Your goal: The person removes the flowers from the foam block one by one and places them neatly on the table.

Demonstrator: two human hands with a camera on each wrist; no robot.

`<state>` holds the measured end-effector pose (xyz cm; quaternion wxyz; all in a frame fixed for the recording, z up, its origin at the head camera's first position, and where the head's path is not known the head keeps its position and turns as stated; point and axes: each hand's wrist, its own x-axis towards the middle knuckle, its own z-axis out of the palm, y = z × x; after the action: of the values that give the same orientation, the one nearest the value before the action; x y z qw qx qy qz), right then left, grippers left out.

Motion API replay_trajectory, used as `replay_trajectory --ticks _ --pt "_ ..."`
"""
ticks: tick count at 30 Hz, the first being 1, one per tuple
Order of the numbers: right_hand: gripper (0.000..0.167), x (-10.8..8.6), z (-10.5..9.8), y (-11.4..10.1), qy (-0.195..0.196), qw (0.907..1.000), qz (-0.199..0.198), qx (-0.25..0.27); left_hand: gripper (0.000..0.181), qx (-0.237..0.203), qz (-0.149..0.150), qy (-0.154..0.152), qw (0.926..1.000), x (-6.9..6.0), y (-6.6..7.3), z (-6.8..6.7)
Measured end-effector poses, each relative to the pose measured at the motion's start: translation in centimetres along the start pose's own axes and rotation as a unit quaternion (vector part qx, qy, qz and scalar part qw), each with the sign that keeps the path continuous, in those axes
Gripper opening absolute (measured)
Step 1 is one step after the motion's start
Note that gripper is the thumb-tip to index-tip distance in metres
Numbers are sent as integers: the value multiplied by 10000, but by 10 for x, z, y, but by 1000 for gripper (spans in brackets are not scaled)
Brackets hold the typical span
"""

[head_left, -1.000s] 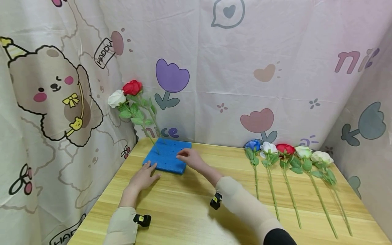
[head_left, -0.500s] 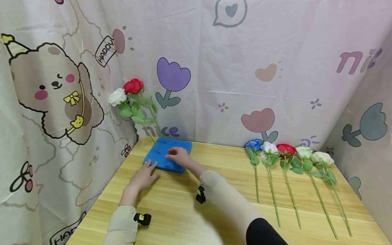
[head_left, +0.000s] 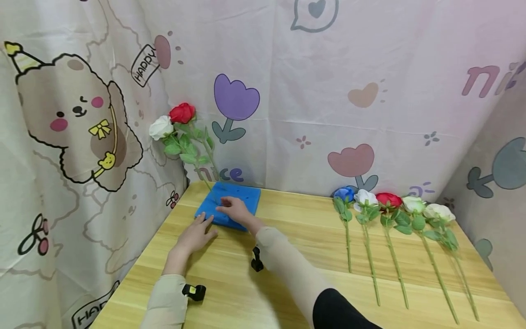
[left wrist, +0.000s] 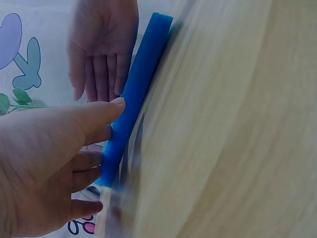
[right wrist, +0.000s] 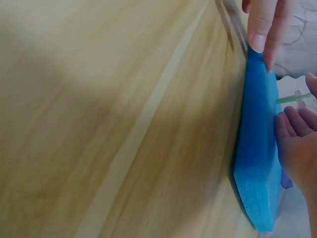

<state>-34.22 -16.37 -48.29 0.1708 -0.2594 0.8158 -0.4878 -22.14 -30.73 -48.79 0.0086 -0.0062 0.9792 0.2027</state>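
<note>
A blue foam board lies at the table's back left. A white rose and a red rose stand in it, leaning left. At the board's near left corner rests my left hand, its thumb and fingertips touching the edge. My right hand is over the board, close to the foot of the white rose's stem. In the right wrist view, a green stem shows between the right hand's thumb and its straight fingers, which stand apart. The white rose's stem foot is partly hidden in the head view.
On the right of the wooden table several roses lie in a row: a blue rose, a white rose, a red rose and paler ones. A printed curtain hangs behind and at both sides.
My right hand has moved left over the foam board, from its right side to beside the white rose's stem. The left hand stays at the board's corner. The head view has shifted slightly.
</note>
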Motion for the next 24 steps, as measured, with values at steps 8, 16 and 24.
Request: replay_trajectory --ticks 8,16,24 --pt "54 10 14 -4 195 9997 102 87 63 -41 28 -6 10000 0 1 -1" --pt "53 20 25 -6 223 9994 200 144 64 -121 -48 -37 9999 -1 0 -1" --pt "51 27 29 -7 235 9985 298 396 64 -113 -102 -44 9999 0 -1 2"
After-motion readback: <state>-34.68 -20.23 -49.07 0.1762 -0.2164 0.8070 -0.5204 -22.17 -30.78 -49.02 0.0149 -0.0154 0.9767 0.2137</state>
